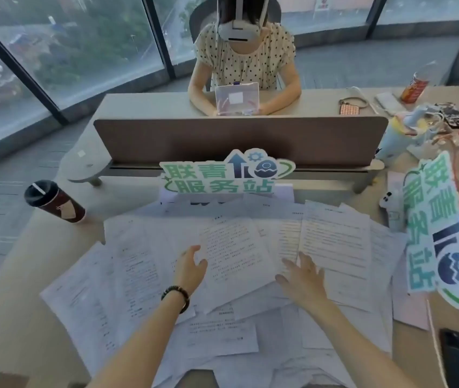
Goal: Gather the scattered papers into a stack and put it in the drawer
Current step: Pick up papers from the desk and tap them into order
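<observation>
My left hand [190, 268] and right hand [302, 278] sit flat on the scattered papers [150, 264], fingers apart and relaxed, clamped on nothing, flanking the top centre sheet [232, 256], probably to rake it inward; papers fan across the near desk [21, 303], cup [54, 201] far left; no drawer visible, gathering barely begun

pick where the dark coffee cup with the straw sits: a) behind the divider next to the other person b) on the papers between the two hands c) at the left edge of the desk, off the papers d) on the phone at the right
c: the coffee cup stands on bare desk at the far left, clear of the scattered papers, well away from both hands.
</observation>
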The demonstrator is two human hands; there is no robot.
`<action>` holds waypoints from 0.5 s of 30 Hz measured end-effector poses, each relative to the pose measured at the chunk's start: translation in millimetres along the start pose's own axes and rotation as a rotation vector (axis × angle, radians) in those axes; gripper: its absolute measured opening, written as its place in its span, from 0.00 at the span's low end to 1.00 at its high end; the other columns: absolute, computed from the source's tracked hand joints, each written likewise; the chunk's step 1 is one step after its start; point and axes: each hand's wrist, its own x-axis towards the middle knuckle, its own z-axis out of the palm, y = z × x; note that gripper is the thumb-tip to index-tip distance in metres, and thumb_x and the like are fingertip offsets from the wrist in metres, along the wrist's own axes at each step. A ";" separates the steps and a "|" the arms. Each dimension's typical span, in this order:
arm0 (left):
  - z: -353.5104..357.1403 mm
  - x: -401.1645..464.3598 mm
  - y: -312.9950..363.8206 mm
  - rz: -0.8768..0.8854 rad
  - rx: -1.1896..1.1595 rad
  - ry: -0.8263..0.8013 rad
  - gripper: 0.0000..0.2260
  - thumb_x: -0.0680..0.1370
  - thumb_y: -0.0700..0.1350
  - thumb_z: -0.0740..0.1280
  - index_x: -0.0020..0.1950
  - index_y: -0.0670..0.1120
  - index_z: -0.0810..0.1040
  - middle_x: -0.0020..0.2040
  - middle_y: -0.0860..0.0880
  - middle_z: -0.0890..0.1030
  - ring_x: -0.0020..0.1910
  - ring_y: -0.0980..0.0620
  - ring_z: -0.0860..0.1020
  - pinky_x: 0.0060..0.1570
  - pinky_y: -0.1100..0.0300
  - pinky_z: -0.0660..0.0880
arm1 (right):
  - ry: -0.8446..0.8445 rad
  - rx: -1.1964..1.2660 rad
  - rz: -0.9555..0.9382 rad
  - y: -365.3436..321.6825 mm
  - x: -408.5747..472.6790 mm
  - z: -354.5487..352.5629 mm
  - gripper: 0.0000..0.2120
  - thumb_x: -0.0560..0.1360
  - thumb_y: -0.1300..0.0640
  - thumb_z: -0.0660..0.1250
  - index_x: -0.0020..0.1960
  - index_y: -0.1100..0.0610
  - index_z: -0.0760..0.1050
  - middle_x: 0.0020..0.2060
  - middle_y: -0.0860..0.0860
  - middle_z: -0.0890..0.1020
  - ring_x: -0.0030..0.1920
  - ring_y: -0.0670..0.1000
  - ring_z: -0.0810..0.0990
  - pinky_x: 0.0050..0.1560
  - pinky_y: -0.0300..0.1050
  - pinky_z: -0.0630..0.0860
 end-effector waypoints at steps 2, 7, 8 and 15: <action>6.2 1.4 -9.1 -0.119 -0.042 -0.004 0.23 0.81 0.41 0.64 0.75 0.43 0.65 0.74 0.42 0.67 0.71 0.43 0.68 0.68 0.52 0.67 | -0.092 -0.038 0.103 9.4 4.4 13.9 0.31 0.81 0.39 0.53 0.80 0.45 0.49 0.80 0.58 0.38 0.79 0.63 0.37 0.73 0.71 0.38; 14.5 6.3 -21.2 -0.453 -0.352 0.078 0.24 0.82 0.39 0.63 0.76 0.41 0.62 0.74 0.40 0.67 0.69 0.41 0.69 0.63 0.51 0.68 | -0.163 -0.099 0.195 33.1 14.7 50.7 0.36 0.79 0.33 0.49 0.80 0.43 0.37 0.78 0.57 0.32 0.77 0.66 0.35 0.70 0.76 0.39; 13.9 7.9 -21.9 -0.473 -0.350 0.094 0.24 0.81 0.39 0.63 0.76 0.41 0.62 0.73 0.40 0.67 0.69 0.40 0.69 0.63 0.50 0.68 | -0.156 -0.115 0.187 33.1 14.0 53.0 0.37 0.79 0.33 0.49 0.80 0.43 0.36 0.78 0.57 0.31 0.77 0.66 0.35 0.70 0.76 0.40; 16.4 22.4 -34.9 -0.562 -0.349 0.127 0.28 0.79 0.40 0.66 0.77 0.39 0.60 0.72 0.39 0.69 0.69 0.40 0.70 0.66 0.48 0.68 | -0.096 -0.227 0.096 27.4 11.2 65.9 0.33 0.80 0.35 0.50 0.80 0.43 0.43 0.79 0.60 0.37 0.77 0.66 0.37 0.70 0.76 0.40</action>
